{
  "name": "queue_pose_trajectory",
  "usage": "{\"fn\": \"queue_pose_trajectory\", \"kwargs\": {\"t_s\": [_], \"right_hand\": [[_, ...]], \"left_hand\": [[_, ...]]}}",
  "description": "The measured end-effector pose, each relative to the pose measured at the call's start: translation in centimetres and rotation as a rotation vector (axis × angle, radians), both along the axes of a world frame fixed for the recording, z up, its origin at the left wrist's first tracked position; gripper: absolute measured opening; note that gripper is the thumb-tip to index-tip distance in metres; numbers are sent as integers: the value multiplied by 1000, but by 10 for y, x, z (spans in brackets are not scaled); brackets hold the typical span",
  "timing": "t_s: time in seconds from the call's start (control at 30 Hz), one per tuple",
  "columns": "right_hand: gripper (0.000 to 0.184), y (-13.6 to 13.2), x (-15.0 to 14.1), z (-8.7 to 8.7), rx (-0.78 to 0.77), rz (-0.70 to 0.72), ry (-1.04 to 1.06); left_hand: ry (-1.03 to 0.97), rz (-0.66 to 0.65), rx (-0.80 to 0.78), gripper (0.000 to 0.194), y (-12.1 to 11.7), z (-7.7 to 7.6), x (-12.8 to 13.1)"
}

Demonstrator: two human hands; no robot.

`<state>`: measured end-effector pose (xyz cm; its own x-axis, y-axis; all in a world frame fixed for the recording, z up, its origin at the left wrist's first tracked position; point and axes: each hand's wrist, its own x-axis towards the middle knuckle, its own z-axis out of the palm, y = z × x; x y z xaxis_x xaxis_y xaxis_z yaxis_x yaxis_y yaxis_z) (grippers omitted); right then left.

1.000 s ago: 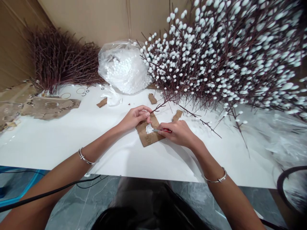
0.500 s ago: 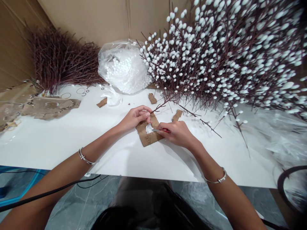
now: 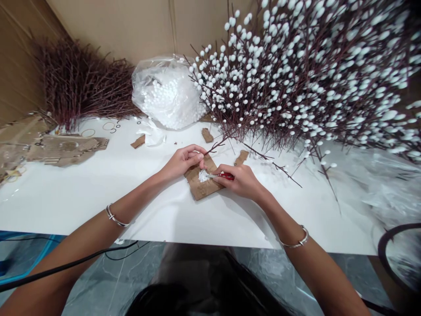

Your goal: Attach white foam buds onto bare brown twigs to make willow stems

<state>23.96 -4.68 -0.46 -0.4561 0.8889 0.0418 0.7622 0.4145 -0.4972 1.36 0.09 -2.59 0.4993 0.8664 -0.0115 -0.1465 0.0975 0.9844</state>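
My left hand (image 3: 186,163) pinches a thin dark brown twig (image 3: 215,147) between thumb and fingertips, its forked end pointing up and right. In my right hand (image 3: 241,181) is a small red-handled knife (image 3: 226,176); its short metal blade reaches a white pasty blob (image 3: 203,175). That blob lies on a brown cardboard piece (image 3: 200,192) below both hands. The fingers of my left hand hover at the blob's upper edge; whether they touch it I cannot tell.
White-budded branches (image 3: 279,83) fill the right rear. Bare twigs (image 3: 79,83) stand at the left rear, with a clear bag of white buds (image 3: 167,94) between. Cardboard scraps (image 3: 66,147) and a plastic sheet (image 3: 384,188) lie on the white table (image 3: 138,215).
The whole view has shifted slightly. The knife stays at the white blob, its blade angled a little differently. Both hands keep their holds.
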Motion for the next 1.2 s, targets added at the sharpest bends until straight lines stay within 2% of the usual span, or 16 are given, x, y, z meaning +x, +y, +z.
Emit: {"fn": "queue_pose_trajectory", "kwargs": {"t_s": [0.23,0.53,0.9,1.2], "right_hand": [[20,2,2,2,1,-47,117],[10,2,6,7,-68,13,-36],[12,-1,-1,9,-28,66,-110],[15,-2,-7,10,-48,112,-105]], "left_hand": [[-8,-7,6,38,0,-1,1],[18,-2,23,38,0,0,0],[30,-5,46,32,-1,1,2],[36,14,64,36,-3,-4,4]]}}
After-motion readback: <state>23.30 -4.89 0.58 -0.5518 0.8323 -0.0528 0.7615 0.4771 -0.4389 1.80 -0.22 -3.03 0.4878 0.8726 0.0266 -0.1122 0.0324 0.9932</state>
